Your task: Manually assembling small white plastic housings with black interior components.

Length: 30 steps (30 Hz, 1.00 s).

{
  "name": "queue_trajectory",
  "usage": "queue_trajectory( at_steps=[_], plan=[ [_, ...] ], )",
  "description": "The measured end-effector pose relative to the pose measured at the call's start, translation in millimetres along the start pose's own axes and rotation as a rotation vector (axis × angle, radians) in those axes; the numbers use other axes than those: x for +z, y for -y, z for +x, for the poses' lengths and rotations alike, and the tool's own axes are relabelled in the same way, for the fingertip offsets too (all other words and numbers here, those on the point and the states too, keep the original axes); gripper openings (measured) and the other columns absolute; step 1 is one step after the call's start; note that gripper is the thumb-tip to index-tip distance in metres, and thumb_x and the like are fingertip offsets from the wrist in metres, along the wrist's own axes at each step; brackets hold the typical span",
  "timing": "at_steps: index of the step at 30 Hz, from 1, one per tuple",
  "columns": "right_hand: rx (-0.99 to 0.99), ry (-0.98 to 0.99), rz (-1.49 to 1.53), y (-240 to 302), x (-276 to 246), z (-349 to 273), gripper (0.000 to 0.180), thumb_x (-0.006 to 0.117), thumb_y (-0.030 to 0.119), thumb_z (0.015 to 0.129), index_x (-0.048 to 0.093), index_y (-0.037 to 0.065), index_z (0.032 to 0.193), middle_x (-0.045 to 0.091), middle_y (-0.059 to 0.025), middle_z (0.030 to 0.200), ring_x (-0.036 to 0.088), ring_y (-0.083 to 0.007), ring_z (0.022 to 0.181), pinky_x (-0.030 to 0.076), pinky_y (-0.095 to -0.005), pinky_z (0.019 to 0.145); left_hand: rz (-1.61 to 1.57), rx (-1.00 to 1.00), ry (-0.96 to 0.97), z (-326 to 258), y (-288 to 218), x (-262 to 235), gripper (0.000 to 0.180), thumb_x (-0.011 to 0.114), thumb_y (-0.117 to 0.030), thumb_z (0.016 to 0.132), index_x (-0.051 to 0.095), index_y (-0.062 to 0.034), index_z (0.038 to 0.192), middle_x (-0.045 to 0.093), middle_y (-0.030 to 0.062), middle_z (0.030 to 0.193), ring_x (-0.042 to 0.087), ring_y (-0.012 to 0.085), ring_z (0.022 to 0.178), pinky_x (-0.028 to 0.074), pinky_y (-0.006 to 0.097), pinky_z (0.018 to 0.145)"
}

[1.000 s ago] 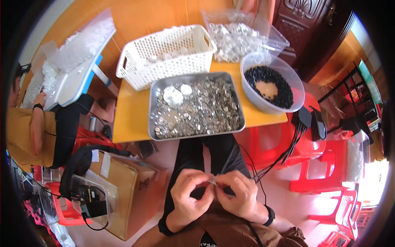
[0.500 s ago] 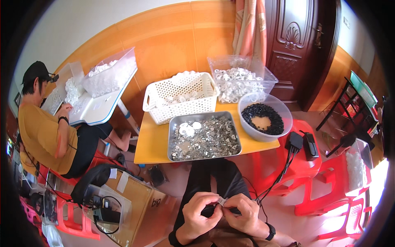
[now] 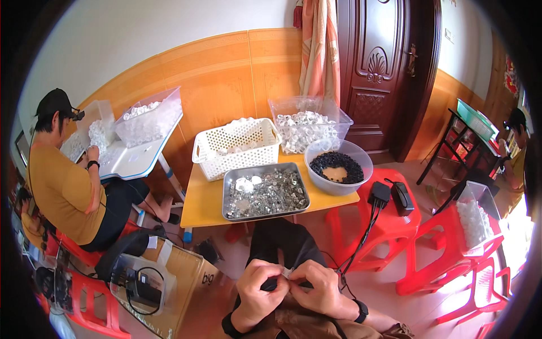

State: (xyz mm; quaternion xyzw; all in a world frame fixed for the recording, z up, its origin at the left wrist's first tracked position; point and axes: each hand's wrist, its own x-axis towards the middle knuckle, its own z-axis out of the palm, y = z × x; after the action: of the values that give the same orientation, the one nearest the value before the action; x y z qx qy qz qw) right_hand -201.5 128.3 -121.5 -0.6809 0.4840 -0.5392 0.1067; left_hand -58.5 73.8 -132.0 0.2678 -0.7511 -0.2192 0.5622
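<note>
Over my lap, my left hand (image 3: 259, 289) and my right hand (image 3: 317, 287) meet, fingertips closed in a pinch. Between them is a small whitish piece (image 3: 286, 272), mostly hidden by the fingers; I cannot make out its exact kind. Beyond my knees, a metal tray (image 3: 265, 215) lies on the yellow table (image 3: 201, 213), filled with many small shiny metal parts (image 3: 282, 191). Several round white pieces (image 3: 245, 184) lie at the tray's far left. Neither hand touches the tray.
Behind the tray stand a white perforated basket (image 3: 210, 161), a clear bin (image 3: 341, 123) of white rings, and a bowl (image 3: 365, 174) of black parts. Black adapters (image 3: 379, 194) with cables sit on a red stool (image 3: 367, 226). A co-worker (image 3: 68, 175) sits left; another person (image 3: 516, 158) is far right.
The view has shifted, so the table and its containers appear lower and further left. Both hands keep pinching the small piece over my lap. A person now shows at the far right.
</note>
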Motion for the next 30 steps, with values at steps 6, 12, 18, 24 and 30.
queue_trajectory(
  at_steps=[6, 12, 18, 24, 30],
  plan=[
    [0.283, 0.036, 0.194, 3, -8, -7, 0.016, 0.074, 0.002, 0.078, 0.06, 0.0, 0.086, 0.065, -0.006, 0.078, 0.066, -0.0108, 0.068, 0.054, -0.0244, 0.059, -0.265, -0.245, 0.114, -5, -9, -7, 0.013, 0.066, 0.009, 0.076, 0.062, 0.0032, 0.087, 0.058, 0.0063, 0.089, 0.064, 0.0109, 0.079, 0.054, 0.023, 0.068],
    [0.488, 0.185, 0.471, 0, -15, -9, 0.015, 0.072, 0.006, 0.082, 0.061, -0.001, 0.089, 0.066, -0.0027, 0.076, 0.062, -0.0048, 0.072, 0.052, -0.0216, 0.062, -0.375, -0.318, 0.199, -12, 0, -17, 0.01, 0.07, 0.002, 0.081, 0.07, -0.0011, 0.09, 0.059, 0.0048, 0.084, 0.061, 0.0098, 0.068, 0.05, 0.021, 0.06],
    [0.57, 0.327, 0.384, 0, -7, 17, 0.016, 0.074, 0.012, 0.082, 0.064, 0.001, 0.09, 0.065, -0.0006, 0.074, 0.059, -0.0034, 0.067, 0.048, -0.0194, 0.059, -0.511, -0.432, 0.285, -10, 28, -28, 0.006, 0.069, 0.005, 0.081, 0.067, 0.0046, 0.087, 0.06, 0.0061, 0.084, 0.067, 0.0162, 0.076, 0.056, 0.024, 0.067],
    [0.619, 0.435, 0.339, -46, 21, 46, 0.02, 0.076, 0.009, 0.078, 0.064, 0.003, 0.093, 0.065, -0.0001, 0.078, 0.06, -0.0043, 0.071, 0.049, -0.0205, 0.062, -0.382, -0.537, 0.461, -6, 83, -31, 0.032, 0.064, -0.002, 0.087, 0.056, 0.0029, 0.118, 0.062, 0.006, 0.102, 0.062, 0.0147, 0.095, 0.052, 0.025, 0.079],
    [0.557, 0.541, 0.16, -107, -7, 131, 0.014, 0.069, 0.008, 0.084, 0.062, 0.0, 0.093, 0.066, -0.0039, 0.073, 0.063, -0.0088, 0.065, 0.052, -0.0249, 0.058, -0.593, -0.916, 0.112, -9, 112, -43, 0.024, 0.065, 0.0, 0.086, 0.061, 0.0021, 0.11, 0.062, 0.0071, 0.099, 0.061, 0.012, 0.085, 0.05, 0.025, 0.079]
  ],
)
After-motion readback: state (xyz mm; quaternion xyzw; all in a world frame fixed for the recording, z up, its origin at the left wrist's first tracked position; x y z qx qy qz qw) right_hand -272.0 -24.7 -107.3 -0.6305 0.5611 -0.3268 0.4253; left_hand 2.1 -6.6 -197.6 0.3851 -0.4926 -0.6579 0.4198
